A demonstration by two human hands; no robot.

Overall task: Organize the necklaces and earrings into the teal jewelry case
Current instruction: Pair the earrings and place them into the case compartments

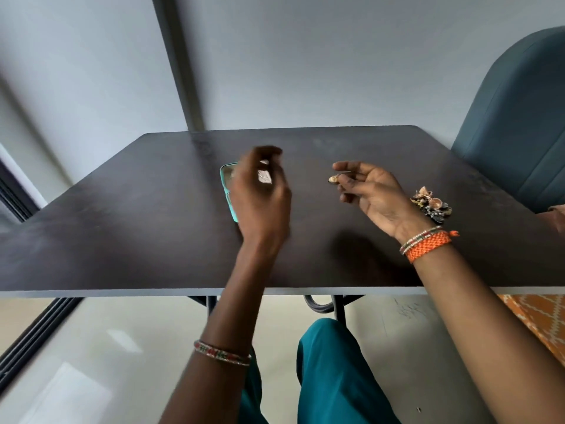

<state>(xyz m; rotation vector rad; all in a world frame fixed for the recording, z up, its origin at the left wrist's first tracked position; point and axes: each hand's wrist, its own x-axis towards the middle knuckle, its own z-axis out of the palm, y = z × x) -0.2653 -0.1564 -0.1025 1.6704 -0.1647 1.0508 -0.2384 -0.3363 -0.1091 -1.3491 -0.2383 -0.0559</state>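
While the right hand (pixel 371 191) pinches one gold earring (pixel 333 178), the blurred left hand (pixel 260 191) hovers over the open teal case (pixel 227 191), grip unclear. Most jewelry (pixel 431 206) sits heaped on the table (pixel 122 240), so sorting seems barely begun.

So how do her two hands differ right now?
The left hand hovers back-up over the teal jewelry case, fingers curled, blurred; whether it holds anything is unclear. The right hand is palm-up, apart from the case, pinching a small gold earring. Its wrist has an orange braided band; the left has none. Both arms wear beaded bangles.
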